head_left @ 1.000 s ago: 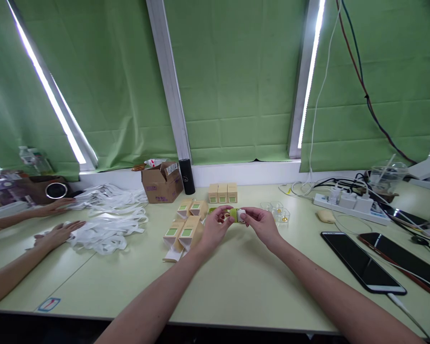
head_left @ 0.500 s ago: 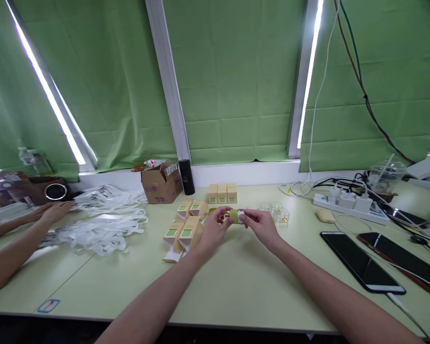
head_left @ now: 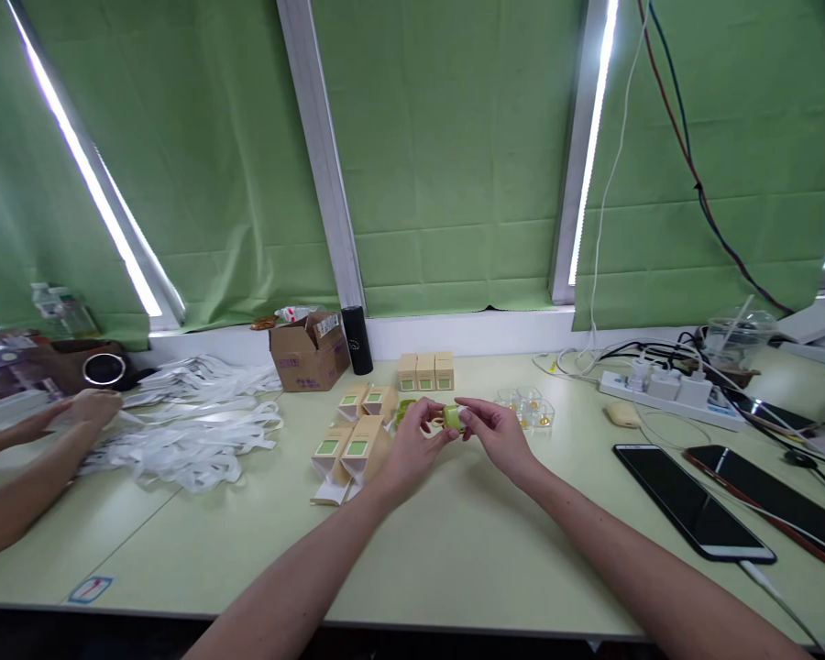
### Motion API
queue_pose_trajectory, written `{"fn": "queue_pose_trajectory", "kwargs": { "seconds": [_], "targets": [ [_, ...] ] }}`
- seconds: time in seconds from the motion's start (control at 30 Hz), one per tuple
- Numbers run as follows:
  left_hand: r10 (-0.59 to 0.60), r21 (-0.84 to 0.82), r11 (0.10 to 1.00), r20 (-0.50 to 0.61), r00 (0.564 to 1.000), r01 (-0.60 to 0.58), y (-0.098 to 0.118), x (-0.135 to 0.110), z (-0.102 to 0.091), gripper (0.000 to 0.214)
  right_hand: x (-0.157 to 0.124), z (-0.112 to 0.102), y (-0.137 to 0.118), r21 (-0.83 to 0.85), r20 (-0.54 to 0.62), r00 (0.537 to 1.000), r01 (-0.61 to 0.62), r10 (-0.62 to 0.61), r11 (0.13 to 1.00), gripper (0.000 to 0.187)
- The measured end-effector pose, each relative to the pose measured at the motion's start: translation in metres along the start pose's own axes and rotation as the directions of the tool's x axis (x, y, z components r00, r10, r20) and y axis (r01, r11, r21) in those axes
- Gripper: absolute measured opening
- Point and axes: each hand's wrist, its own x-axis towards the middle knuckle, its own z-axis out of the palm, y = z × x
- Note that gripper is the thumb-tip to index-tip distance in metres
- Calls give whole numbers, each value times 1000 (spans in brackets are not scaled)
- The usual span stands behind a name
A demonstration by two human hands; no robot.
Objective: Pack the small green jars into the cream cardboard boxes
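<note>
My left hand and my right hand meet over the middle of the table, fingertips closed around a small green roll-shaped piece. Its exact kind is too small to make out. Just behind my left fingers, another bright green item shows in part. Left of my left hand stand several tan cartons with green-windowed faces and open white flaps. Beyond my right fingers are several small clear cups with gold-coloured bits in them.
Three closed tan boxes stand at the back, near a cardboard box and a black cylinder. White straps lie leftward by a co-worker's hands. Rightward are a power strip and a phone.
The piece between my fingers has turned; its white end no longer shows and it looks green. The co-worker's hands at the left have drawn back, lifting a white strap.
</note>
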Motion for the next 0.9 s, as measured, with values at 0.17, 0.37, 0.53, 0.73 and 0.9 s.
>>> {"fn": "queue_pose_trajectory", "kwargs": {
  "seconds": [0.17, 0.37, 0.53, 0.73, 0.9],
  "targets": [
    [49, 118, 992, -40, 998, -44, 12, -5, 1, 42, 1, 0, -1, 24, -26, 1000, -14, 14, 1000, 52],
    [213, 182, 960, 29, 977, -215, 21, -9, 4, 52, -1, 5, -5, 123, -53, 996, -62, 69, 991, 53],
    [212, 135, 966, 70, 975, -220, 21, -12, 6, 48, -3, 8, -4, 162, -31, 994, -94, 100, 982, 54],
    [63, -151, 987, 47, 997, -56, 18, -9, 8, 49, -6, 6, -4, 123, 29, 999, -50, 46, 991, 49],
    [-40, -434, 896, 137, 990, 97, 19, 0, 3, 52, -11, 1, -10, -242, 2, 989, 146, -150, 959, 38]
  ]
}}
